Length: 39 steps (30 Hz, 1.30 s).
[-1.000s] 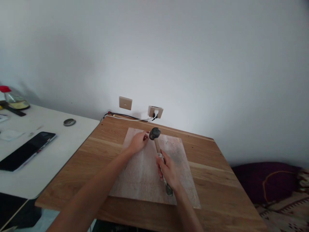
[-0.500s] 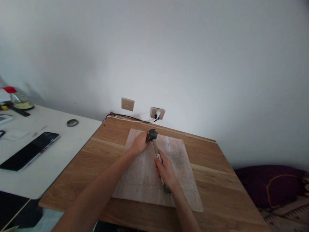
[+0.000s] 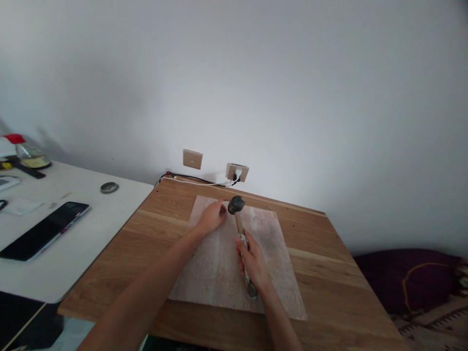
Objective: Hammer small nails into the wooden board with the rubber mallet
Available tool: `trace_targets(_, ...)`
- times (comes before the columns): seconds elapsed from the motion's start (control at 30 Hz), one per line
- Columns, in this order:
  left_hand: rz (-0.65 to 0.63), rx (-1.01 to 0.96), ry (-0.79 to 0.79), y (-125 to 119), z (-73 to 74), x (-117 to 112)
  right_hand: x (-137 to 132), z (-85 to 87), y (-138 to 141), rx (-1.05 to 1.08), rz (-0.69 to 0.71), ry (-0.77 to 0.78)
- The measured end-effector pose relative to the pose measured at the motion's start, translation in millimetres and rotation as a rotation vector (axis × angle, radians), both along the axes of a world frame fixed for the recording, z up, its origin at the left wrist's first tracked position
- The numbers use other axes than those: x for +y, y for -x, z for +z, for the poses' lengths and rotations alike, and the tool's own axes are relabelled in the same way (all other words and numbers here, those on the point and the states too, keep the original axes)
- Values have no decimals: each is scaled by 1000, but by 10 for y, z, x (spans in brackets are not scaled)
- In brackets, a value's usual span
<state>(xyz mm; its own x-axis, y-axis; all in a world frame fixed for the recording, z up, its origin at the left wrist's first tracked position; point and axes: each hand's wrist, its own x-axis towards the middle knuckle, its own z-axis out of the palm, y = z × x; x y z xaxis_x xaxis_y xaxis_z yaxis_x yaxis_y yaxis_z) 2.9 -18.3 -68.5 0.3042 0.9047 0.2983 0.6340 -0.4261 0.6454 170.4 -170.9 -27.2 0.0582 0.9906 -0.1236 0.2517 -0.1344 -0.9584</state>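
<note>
Hammer [image 3: 239,223] with a dark, blunt head, pale wooden neck and mottled lower handle slants over the blotchy, pinkish board [image 3: 214,273]. The right hand [image 3: 254,261] grips its handle; the left hand [image 3: 212,217] curls near its head, whether holding anything I cannot tell.

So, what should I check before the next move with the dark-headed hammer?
1. Right hand gripping the dark-headed, wooden-handled hammer: ok.
2. Left hand well clear of the hammer: not ok, it looks very close to the head.
3. Something pinched in the left hand: cannot tell, too small to see.
4. Pale pinkish rectangular board lying on the brown wooden table: ok.
5. Black rectangular phone away from the hammer: ok, it lies on the white table to the left.
</note>
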Motion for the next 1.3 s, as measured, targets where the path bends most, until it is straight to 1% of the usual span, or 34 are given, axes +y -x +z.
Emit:
trace_targets(0.1,5,39,-58,1,69,-81,-191,2,-176,4,-68,19)
trace_targets(0.17,-49,80,-114,-32,134,-180,-347,13,-332,2,-113,46)
trace_targets(0.2,-109,107,-141,-67,170,-239,-423,18,-408,-5,-140,63)
trace_targets(0.3,-342,208,-196,-243,270,-426,-597,4,-583,-47,-216,124)
trace_targets(0.37,-419,268,-206,-393,314,-527,-656,-32,-638,-63,-239,136)
trace_targets(0.43,-413,315,-193,-529,328,-591,-677,-77,-652,-57,-249,126)
trace_targets(0.5,-368,351,-163,-629,314,-620,-679,-113,-644,-43,-251,123)
trace_targets(0.63,-314,395,-104,-726,255,-623,-675,-130,-633,-29,-251,125)
trace_targets(0.77,-325,414,-100,-769,246,-618,-674,-124,-650,-46,-244,131)
trace_targets(1.0,-389,457,-143,-840,363,-636,-670,-182,-655,-32,-238,105)
trace_targets(1.1,-421,440,-160,-822,410,-644,-665,-196,-659,-34,-243,97)
trace_targets(1.2,-446,390,-160,-712,453,-587,-666,-196,-668,-42,-245,104)
trace_targets(1.27,-407,335,-155,-572,477,-489,-669,-196,-673,-45,-254,119)
trace_targets(1.3,-364,302,-149,-482,483,-423,-672,-197,-674,-44,-260,126)
